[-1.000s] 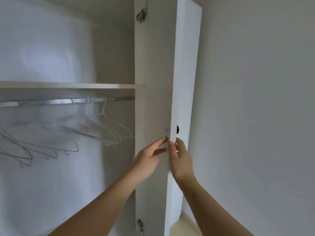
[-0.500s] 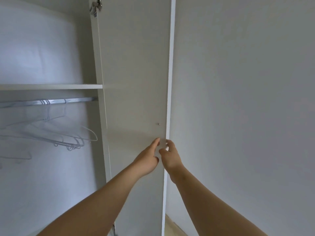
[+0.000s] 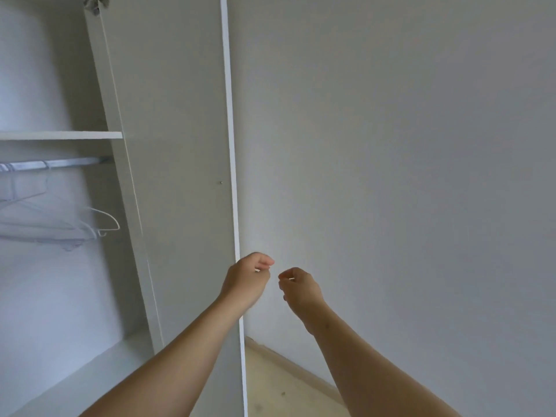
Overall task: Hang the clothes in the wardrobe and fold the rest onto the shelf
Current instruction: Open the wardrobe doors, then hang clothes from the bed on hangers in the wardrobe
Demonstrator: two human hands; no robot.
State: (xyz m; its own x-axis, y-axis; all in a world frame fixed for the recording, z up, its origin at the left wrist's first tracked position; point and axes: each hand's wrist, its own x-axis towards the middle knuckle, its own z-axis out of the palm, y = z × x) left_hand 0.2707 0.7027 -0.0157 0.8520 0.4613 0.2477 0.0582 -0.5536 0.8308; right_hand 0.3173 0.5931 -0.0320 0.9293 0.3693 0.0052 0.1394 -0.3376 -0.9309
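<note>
Matt white laminate wardrobe door (image 3: 174, 145), shiny metal rail (image 3: 60, 164), seemingly coated wire hangers (image 3: 102, 219)

Two hands of mine, left hand (image 3: 245, 279) and right hand (image 3: 301, 291), by the edge of one door (image 3: 174, 145); on the door, one hinge (image 3: 96, 3) and one screw (image 3: 221, 182); left of it, one shelf (image 3: 60, 135), one rail (image 3: 60, 163), hangers (image 3: 99, 219) too blurred to count.

Hangers (image 3: 60, 224) mid left blurred and cut by the left edge, as is the rail (image 3: 60, 163), hinge (image 3: 96, 3) clipped at top, dot (image 3: 221, 182) on door (image 3: 180, 115) too small to tell.
</note>
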